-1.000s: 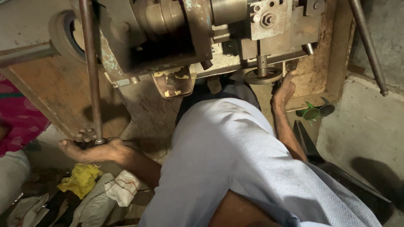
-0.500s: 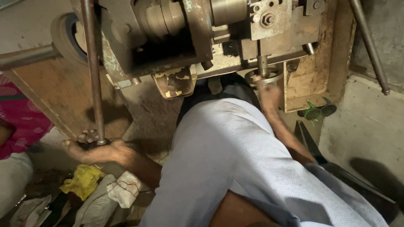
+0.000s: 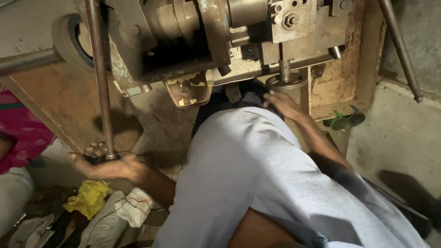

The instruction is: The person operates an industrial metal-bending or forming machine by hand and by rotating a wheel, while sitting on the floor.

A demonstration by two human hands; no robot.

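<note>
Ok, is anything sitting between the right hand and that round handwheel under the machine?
Nothing visible does. The right hand lies just below the round handwheel, fingers pointing up toward its rim with only a small open gap between them. The light blue trouser leg is lower down, beside the hand and wrist, not in the path.

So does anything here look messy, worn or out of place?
Yes. Crumpled rags, yellow and white, lie heaped on the floor by the left hand, which is at the foot of a long metal lever. The machine has chipped, flaking paint and rusty patches. The right hand sits just under a round handwheel.
</note>
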